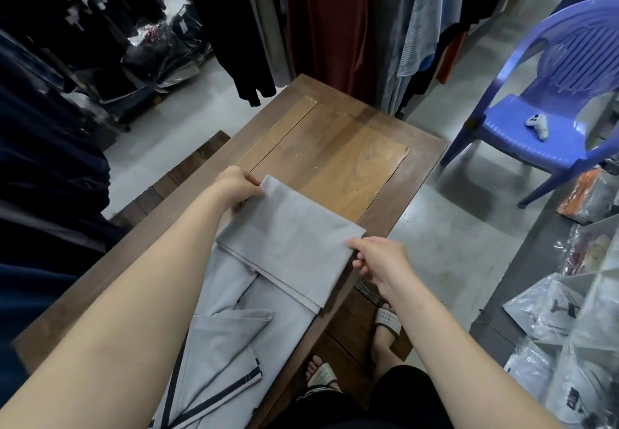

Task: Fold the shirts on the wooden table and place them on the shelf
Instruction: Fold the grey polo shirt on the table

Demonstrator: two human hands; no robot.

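A light grey shirt with dark trim lies along the near half of the wooden table. Its far end is folded back over the body as a flat rectangle. My left hand pinches the far left corner of that folded part. My right hand pinches its right corner at the table's right edge. A sleeve with dark stripes lies folded near me, partly hidden under my left forearm.
Hanging clothes crowd the far side and the left. A purple plastic chair with a white game controller stands at the right. Bagged garments on a grey shelf fill the right edge. My sandalled feet show beside the table.
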